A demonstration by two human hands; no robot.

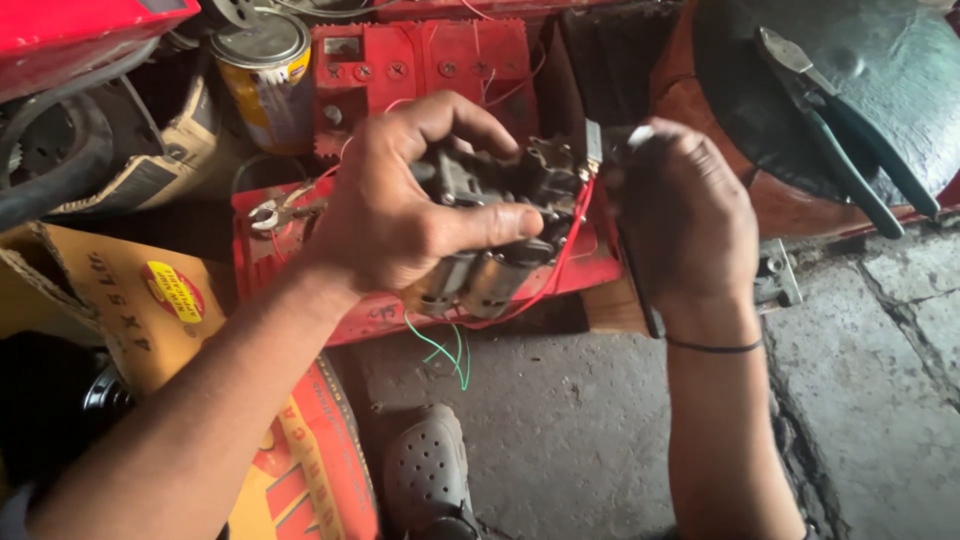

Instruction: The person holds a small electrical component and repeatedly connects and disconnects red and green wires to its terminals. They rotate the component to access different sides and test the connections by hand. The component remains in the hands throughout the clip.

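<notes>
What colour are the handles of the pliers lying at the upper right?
Green, seen in the head view: the pliers lie on a dark rounded surface.

You are in a rough repair workshop, working low over a cracked, stained concrete floor [560, 430]. Around you lie red batteries [420, 70] with loose red and green wires [445, 350], a dented paint tin [268, 75], a rubber belt [50, 160] and torn cardboard cartons [110, 290]. Green-handled pliers [850, 130] rest on a worn black seat [880, 60] at your right.
</notes>
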